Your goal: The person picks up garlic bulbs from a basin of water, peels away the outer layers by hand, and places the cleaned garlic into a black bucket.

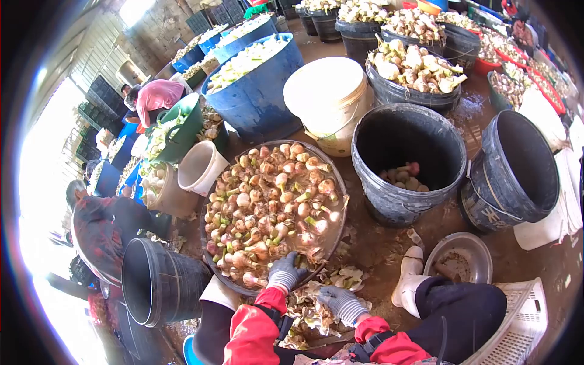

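Observation:
My left hand (286,273), in a grey striped glove, rests at the near edge of a wide round tub (342,226) filled with unpeeled bulbs (255,201). Its fingers reach down to the bulbs, and I cannot make out what they hold. To its right, my right hand (342,303), gloved the same way, is over a heap of peeled skins (313,313) below the tub. The fingertips of that hand point left into the skins; whether anything is between them is too small to tell.
A black bucket (389,204) with a few bulbs stands right of the tub, with another black bucket (486,188) beyond. Near my leg are a metal basin (486,258) and a white basket (517,322). A black bucket (182,286) and a person in pink (159,97) are left.

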